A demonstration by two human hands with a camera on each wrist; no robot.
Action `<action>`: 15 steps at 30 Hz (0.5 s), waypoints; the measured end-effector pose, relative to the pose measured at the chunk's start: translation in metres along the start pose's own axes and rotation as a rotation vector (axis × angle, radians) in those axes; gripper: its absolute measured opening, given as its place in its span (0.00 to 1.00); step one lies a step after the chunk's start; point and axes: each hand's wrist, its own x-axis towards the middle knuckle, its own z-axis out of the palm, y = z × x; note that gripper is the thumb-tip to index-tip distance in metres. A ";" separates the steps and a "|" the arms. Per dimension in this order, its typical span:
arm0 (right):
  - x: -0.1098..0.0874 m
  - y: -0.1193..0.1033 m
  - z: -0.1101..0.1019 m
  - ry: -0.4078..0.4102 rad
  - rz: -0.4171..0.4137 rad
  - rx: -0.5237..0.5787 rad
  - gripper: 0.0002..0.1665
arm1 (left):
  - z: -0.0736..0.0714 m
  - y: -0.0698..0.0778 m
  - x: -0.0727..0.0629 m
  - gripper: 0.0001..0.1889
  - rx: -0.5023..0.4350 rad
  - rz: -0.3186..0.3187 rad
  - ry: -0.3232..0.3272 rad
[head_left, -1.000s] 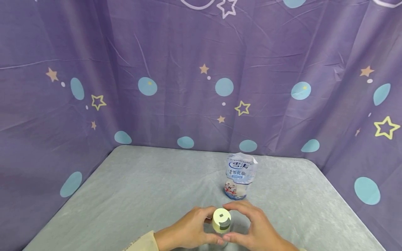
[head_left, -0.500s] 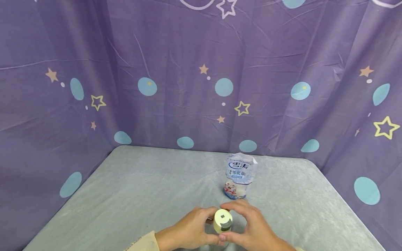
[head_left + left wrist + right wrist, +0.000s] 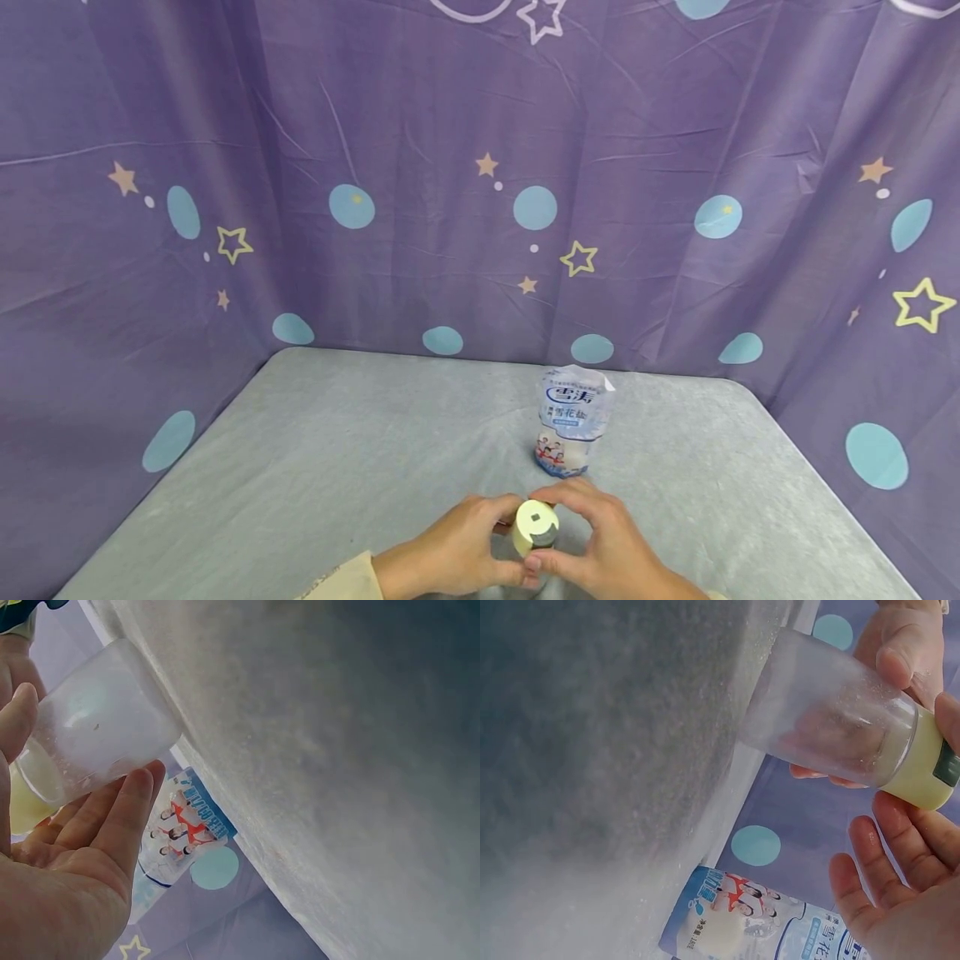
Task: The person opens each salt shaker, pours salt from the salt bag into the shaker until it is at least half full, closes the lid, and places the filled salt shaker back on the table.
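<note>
A clear plastic jar (image 3: 101,716) with a pale yellow cap (image 3: 534,518) stands near the front of the table. Its cap carries a dark green patch (image 3: 946,766) and a small square mark. From the left, my left hand (image 3: 461,550) holds the jar between thumb and fingers. My right hand (image 3: 607,537) pinches the cap, thumb at the near side and forefinger at the far side; its other fingers are spread apart in the right wrist view. Behind the hands stands a blue and white pouch of salt (image 3: 572,421), upright. In the head view, hands and cap hide most of the jar body.
A pale grey cloth covers the table (image 3: 360,442). Purple curtains (image 3: 450,267) with stars and blue dots hang close along its back and sides.
The cap has shifted slightly right, and its green patch has turned a little toward the right. My right thumb has moved slightly along the cap. The salt pouch stays put.
</note>
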 end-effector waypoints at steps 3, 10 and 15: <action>-0.001 0.000 -0.001 0.000 0.016 0.007 0.31 | 0.001 0.000 0.000 0.23 0.031 0.001 0.001; -0.003 -0.001 -0.005 -0.007 0.041 0.027 0.30 | 0.004 -0.001 0.001 0.27 0.104 -0.027 -0.015; -0.004 -0.001 -0.007 -0.008 0.050 0.047 0.30 | 0.004 -0.001 0.001 0.28 0.129 -0.064 -0.044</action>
